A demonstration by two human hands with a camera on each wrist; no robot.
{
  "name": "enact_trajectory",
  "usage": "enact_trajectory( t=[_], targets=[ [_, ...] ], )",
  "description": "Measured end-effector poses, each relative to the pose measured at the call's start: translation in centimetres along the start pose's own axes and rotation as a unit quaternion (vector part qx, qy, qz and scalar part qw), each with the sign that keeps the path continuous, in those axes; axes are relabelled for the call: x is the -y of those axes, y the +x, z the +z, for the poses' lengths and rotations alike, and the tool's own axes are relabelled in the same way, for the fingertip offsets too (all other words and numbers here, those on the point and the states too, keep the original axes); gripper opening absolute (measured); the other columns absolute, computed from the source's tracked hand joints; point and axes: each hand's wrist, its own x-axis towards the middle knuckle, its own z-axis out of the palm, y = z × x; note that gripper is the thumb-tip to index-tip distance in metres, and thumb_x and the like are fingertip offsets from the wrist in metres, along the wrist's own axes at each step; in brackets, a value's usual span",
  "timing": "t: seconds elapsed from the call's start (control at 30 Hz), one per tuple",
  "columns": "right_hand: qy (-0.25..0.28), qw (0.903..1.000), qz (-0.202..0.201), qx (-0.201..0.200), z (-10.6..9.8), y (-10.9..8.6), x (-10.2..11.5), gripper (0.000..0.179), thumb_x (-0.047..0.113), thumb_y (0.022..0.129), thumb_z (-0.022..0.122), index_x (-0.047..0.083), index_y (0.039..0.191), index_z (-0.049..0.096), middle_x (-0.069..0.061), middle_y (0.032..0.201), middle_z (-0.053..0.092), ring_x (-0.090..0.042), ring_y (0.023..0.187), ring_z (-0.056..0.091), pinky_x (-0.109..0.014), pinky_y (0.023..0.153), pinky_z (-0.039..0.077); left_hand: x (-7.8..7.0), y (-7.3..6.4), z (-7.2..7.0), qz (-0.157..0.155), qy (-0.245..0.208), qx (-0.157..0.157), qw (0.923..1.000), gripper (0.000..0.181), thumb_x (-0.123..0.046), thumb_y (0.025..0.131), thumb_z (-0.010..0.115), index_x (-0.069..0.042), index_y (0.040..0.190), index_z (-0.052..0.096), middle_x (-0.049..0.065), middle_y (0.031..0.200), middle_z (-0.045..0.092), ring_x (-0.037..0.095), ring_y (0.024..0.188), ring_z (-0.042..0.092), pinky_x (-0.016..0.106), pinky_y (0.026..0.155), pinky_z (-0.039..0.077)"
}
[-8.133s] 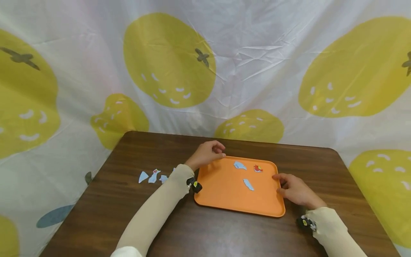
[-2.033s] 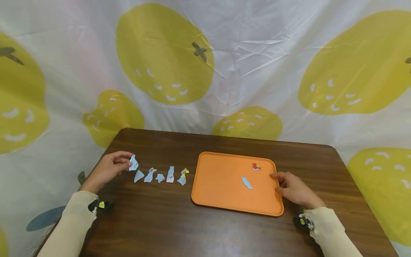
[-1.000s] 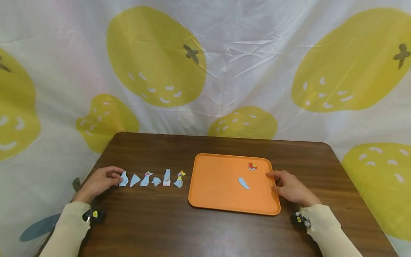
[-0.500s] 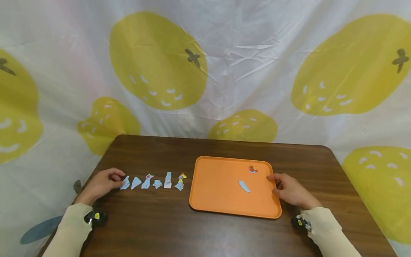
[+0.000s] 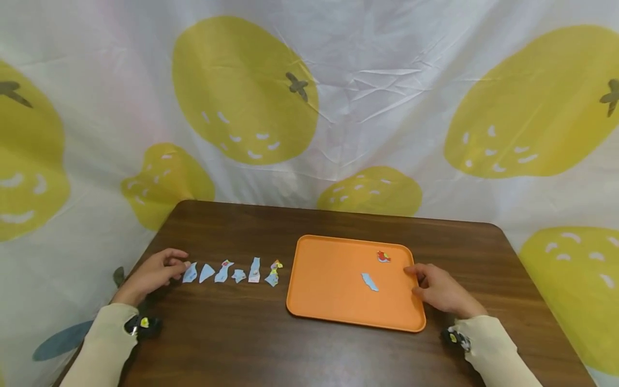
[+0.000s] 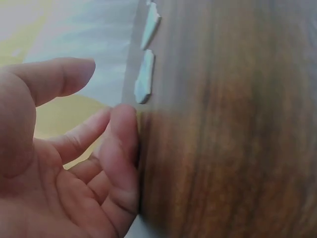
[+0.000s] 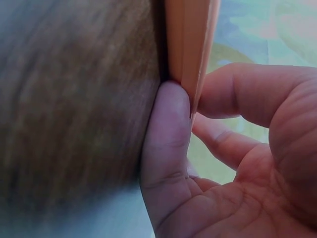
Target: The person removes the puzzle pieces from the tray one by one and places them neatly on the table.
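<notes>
My left hand (image 5: 157, 273) is beside the leftmost of several pale blue torn-edged paper pieces (image 5: 190, 273), which lie in a row on the table. In the left wrist view its fingers stand apart from that flat piece (image 6: 145, 77), holding nothing. My right hand (image 5: 440, 287) pinches the right rim of an orange tray (image 5: 333, 312); the right wrist view shows fingers on both sides of the tray edge (image 7: 190, 44). On the tray lie a narrow pale blue piece (image 5: 369, 282) and a small piece with a red figure (image 5: 383, 257).
Farther along the row lie a triangular piece (image 5: 206, 273) and, nearest the tray, a piece with a yellow figure (image 5: 273, 273). The dark wooden table (image 5: 232, 338) ends at a white curtain (image 5: 338, 118) with yellow fruit print behind it.
My left hand has carried a pale blue piece from the tray to the left end of the row and let go of it. The right hand has stayed at the tray's rim.
</notes>
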Motion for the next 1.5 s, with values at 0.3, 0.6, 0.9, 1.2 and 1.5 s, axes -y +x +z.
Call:
enact_trajectory(
  t=[0.3,0.6,0.9,1.2,1.5],
  targets=[
    [-0.008,1.0000,0.001,-0.001,0.2,-0.1,-0.1,0.049,0.002,0.089,0.074,-0.005,0.136,0.064,-0.008,0.100,0.068,-0.016,0.082,0.060,-0.025,0.069,0.051,-1.1,-0.9,-0.3,0.004,-0.040,-0.008,0.9991,0.064,-0.037,0.106,0.066,0.002,0.151,0.044,0.024,0.131,0.064,0.017,0.099,0.066,0.032,0.076,0.055],
    [-0.016,0.9999,-0.001,-0.006,-0.1,-0.2,0.1,0.050,0.002,0.088,0.075,-0.005,0.136,0.063,-0.010,0.101,0.067,-0.017,0.082,0.059,-0.025,0.068,0.050,-3.3,-0.7,0.7,0.050,-0.073,-0.032,0.9955,0.058,-0.034,0.104,0.069,-0.001,0.147,0.051,0.017,0.122,0.064,0.014,0.097,0.064,0.034,0.077,0.056],
    [-0.019,0.9998,0.004,-0.002,0.1,0.1,0.0,0.050,0.004,0.088,0.075,-0.003,0.136,0.063,-0.007,0.101,0.068,-0.018,0.089,0.059,-0.026,0.070,0.049,-5.0,-0.5,2.7,0.073,-0.083,-0.060,0.9921,0.050,-0.032,0.104,0.069,-0.003,0.143,0.056,0.015,0.121,0.065,0.013,0.096,0.064,0.029,0.075,0.054],
    [-0.037,0.9992,-0.013,-0.010,0.3,0.2,0.1,0.048,0.002,0.086,0.075,-0.003,0.132,0.065,-0.007,0.102,0.070,-0.018,0.091,0.061,-0.027,0.073,0.050,-7.3,0.0,5.4,0.094,-0.082,-0.063,0.9902,0.042,-0.028,0.103,0.070,-0.003,0.136,0.061,0.014,0.116,0.069,0.022,0.096,0.064,0.030,0.078,0.051],
    [-0.048,0.9986,-0.019,-0.010,0.2,0.2,0.2,0.047,0.002,0.086,0.075,-0.003,0.131,0.065,-0.006,0.101,0.070,-0.017,0.090,0.062,-0.028,0.073,0.051,-9.7,1.2,8.2,0.121,-0.113,-0.036,0.9855,0.041,-0.025,0.102,0.071,-0.001,0.135,0.061,0.016,0.115,0.070,0.019,0.092,0.065,0.030,0.078,0.052]
  ],
)
